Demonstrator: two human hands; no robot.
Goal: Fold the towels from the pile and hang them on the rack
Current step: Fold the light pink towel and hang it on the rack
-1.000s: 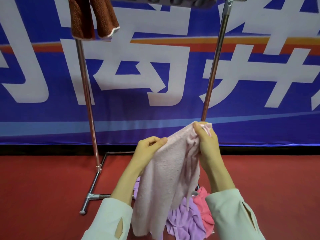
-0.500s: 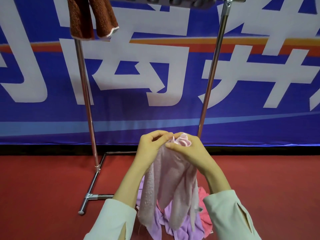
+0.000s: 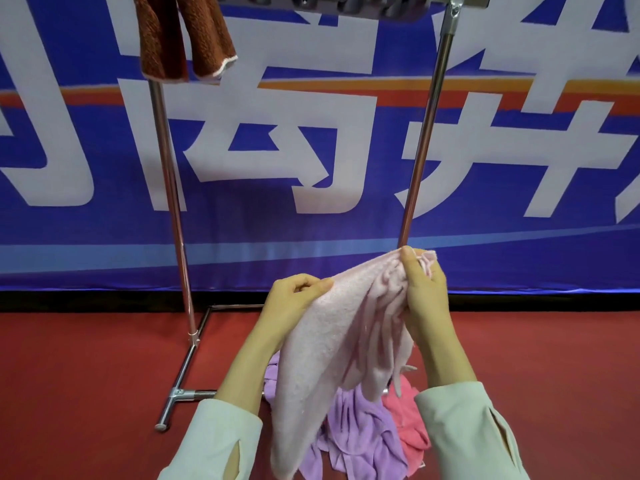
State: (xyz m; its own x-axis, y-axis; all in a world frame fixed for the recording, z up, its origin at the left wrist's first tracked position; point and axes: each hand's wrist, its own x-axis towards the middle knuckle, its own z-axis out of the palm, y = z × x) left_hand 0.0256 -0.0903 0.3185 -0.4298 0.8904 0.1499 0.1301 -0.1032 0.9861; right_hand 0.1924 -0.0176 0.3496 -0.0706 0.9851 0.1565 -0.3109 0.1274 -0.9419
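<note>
Pale pink towel (image 3: 332, 348) gripped at top edge by left hand (image 3: 294, 306) & right hand (image 3: 424, 292), held above pile (image 3: 374, 427) on floor, brown towel (image 3: 183, 39) hung on rack (image 3: 420, 140).

A towel (image 3: 183, 36) hangs on the rack's (image 3: 169, 188) left end, the pile (image 3: 360, 427) below.

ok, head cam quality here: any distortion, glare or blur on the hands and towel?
Head view: wide-angle perspective splays the shiny metal rack poles apart toward the top and bows the stripes of the blue banner; lighting flat, no hard shadows; glare only as thin highlights on the poles; left hand, right hand and the pale pink fluffy towel are in focus, no motion blur.
</note>
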